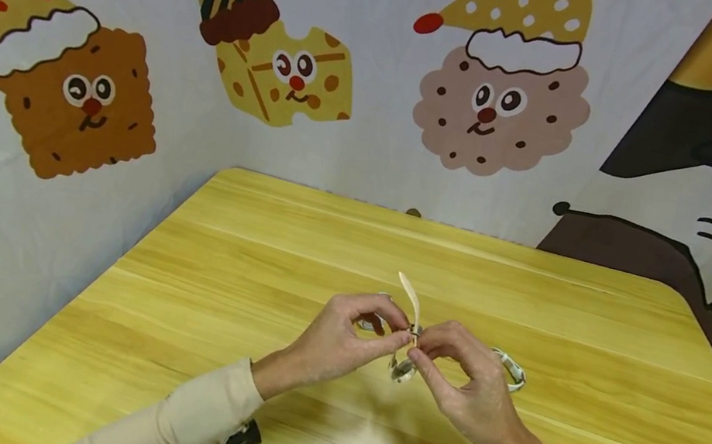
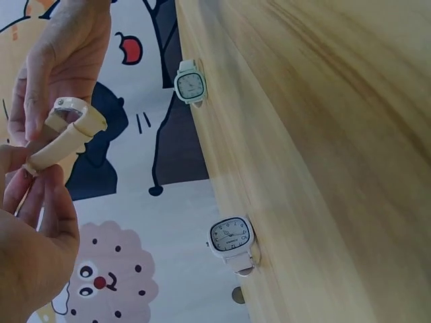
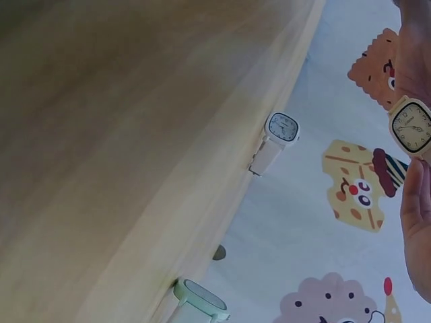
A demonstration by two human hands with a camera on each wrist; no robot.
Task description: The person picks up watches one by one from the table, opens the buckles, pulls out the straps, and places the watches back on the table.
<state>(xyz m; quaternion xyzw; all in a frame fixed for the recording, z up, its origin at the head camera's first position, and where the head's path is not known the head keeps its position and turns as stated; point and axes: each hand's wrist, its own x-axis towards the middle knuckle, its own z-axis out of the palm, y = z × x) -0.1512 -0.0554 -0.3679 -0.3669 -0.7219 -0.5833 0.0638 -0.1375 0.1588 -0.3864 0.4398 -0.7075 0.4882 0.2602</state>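
Observation:
A cream wristwatch (image 1: 403, 371) is held up off the table between both hands, its strap bent round into a loop, with one strap end sticking up in the head view. My left hand (image 1: 347, 338) pinches the strap near the buckle between thumb and fingers. From the other side my right hand (image 1: 470, 383) pinches the strap just below. The right wrist view shows the dial of this cream watch (image 3: 411, 126) facing outward. Fingers hide the exact fit of strap and buckle.
On the wooden table (image 1: 217, 246) lie a white watch (image 2: 231, 235), partly behind my left hand in the head view, and a pale green watch (image 1: 510, 371) beyond my right hand. A cartoon-printed cloth (image 1: 366, 161) hangs behind the table.

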